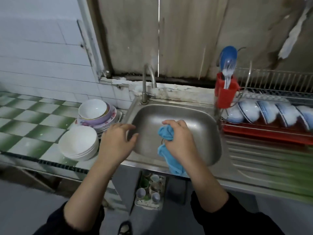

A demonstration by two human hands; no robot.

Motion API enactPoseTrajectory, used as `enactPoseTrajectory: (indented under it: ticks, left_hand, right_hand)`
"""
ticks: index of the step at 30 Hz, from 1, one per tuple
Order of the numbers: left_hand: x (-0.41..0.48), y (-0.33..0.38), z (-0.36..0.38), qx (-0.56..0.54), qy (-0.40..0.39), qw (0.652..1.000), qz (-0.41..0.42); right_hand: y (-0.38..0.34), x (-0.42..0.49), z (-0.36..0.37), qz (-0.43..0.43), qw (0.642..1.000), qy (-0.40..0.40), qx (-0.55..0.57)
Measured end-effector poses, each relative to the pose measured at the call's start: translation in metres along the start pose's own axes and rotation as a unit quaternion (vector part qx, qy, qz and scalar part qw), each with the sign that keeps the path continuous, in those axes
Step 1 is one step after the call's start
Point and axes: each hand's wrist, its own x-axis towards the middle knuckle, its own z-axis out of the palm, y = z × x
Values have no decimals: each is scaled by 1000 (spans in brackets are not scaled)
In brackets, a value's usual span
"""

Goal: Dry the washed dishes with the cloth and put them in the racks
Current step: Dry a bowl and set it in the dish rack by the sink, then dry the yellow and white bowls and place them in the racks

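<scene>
Dark sleeves [240,219] cover both arms at the bottom of the view, and between the forearms a tray of small cups [150,189] sits low down, below the sink front. Next out, the right hand [179,139] has its grip clamped on a bunched blue cloth [166,133], whose loose end hangs over the front rim of the steel sink [169,114]. The left hand [116,141] holds nothing; its grip is apart, with the fingers spread and lightly curved over the sink's left edge. Just beside that hand, on the green-and-white tiled surface [25,119], stands a stack of white bowls [79,143]. Behind it, a pile of floral-rimmed plates [108,122] carries a further white bowl [92,108]. Across the sink to the right, a wire dish rack [271,82] holds a row of blue-rimmed bowls [267,112] on edge, with a red cutlery holder [226,94] at its left end; that side of the view is blurred. Assessment: the step in hand is fetching the next dish, with the cloth ready and no dish held. The next move calls for the left hand to reach the short way left and lift the top bowl by its rim. The bowl would then be brought to the cloth, wiped, and carried across the sink to a free slot in the rack.
</scene>
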Motion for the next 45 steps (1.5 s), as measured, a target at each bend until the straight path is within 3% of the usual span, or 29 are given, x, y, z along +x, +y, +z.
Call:
enactPoseTrajectory:
  ticks: [15, 23, 34, 38, 45]
  left_hand:
    - [153, -222, -14, 81, -98, 990, -59]
    - [228, -274, 21, 133, -232, 961, -78]
    - [253, -310, 64, 151, -358, 921, -14]
    - [249, -319, 67, 167, -345, 924, 15]
    - [251, -318, 67, 203, -288, 934, 57]
  right_hand:
    - [-122, 163, 198, -25, 996, -83, -25]
    - [-129, 234, 280, -47, 976, -186, -102]
    - [-109, 298, 336, -79, 922, -295, -237]
    - [-97, 302, 335, -104, 897, -311, -296]
    - [-94, 304, 332, -124, 898, -301, -298]
